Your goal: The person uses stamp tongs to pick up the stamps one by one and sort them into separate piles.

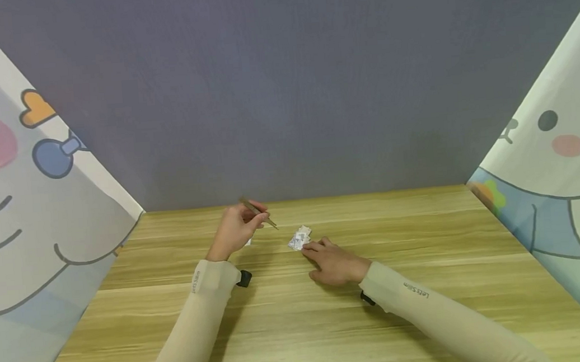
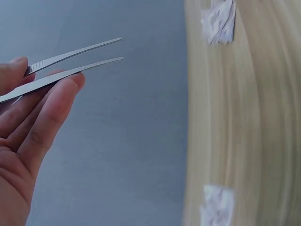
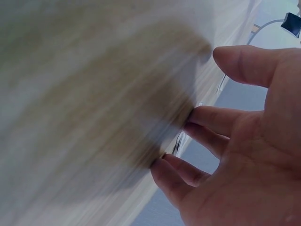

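Observation:
My left hand point(image 1: 235, 228) pinches a pair of metal tweezers point(image 2: 51, 60) between thumb and fingers. The tweezers' two tips stand apart with nothing between them, above the table and left of a small pile of white, printed pieces like paper scraps point(image 1: 300, 237). My right hand point(image 1: 333, 263) lies low over the table, palm down, fingers spread. Its fingertips point(image 3: 162, 172) touch down at the pile's near right edge, with the thumb held apart. Another white piece point(image 2: 217, 205) lies below the left hand, mostly hidden by it in the head view.
The wood-grain table point(image 1: 290, 327) ends at a grey wall point(image 1: 284, 91) just behind the pieces. Cartoon-printed panels point(image 1: 86, 234) flank it on both sides. A small black device point(image 1: 244, 278) sits at the left wrist.

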The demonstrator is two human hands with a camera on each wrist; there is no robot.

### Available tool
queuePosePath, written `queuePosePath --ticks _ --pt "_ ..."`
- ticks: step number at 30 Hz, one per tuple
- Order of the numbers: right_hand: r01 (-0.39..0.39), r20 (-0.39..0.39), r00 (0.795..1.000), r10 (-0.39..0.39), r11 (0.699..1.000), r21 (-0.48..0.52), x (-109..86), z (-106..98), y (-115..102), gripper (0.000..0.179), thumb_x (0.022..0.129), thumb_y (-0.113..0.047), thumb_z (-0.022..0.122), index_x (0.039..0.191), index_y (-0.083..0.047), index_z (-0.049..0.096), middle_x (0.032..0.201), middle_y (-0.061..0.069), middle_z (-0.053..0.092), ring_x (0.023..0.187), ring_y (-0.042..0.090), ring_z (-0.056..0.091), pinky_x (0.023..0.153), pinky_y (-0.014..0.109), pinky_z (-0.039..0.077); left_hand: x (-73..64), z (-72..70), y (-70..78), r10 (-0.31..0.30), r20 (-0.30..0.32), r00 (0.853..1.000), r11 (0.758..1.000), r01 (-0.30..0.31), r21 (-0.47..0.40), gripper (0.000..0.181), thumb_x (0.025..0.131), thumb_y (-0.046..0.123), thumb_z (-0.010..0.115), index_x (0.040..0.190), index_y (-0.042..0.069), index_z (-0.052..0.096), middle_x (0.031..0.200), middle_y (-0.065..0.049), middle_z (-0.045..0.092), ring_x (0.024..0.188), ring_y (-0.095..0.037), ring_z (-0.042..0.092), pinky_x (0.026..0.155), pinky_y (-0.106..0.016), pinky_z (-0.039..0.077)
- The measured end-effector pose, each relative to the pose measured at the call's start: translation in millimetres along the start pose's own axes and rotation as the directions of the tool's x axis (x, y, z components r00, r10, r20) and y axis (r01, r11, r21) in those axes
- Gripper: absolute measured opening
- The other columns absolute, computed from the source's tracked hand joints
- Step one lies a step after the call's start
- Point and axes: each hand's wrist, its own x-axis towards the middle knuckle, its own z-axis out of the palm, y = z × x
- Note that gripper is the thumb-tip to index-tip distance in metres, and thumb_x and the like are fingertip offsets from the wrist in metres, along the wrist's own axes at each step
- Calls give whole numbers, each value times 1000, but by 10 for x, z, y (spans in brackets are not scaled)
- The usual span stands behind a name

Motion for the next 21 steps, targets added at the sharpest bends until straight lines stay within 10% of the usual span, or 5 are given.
queuePosePath --ticks 21 --pt "-9 10 1000 9 1000 -1 3 -1 6 59 97 -33 53 146 -7 35 151 3 30 129 26 31 102 43 33 193 661 -179 -158 -9 987 987 158 25 9 93 11 63 98 4 66 83 -3 68 76 -24 68 57 -27 54"
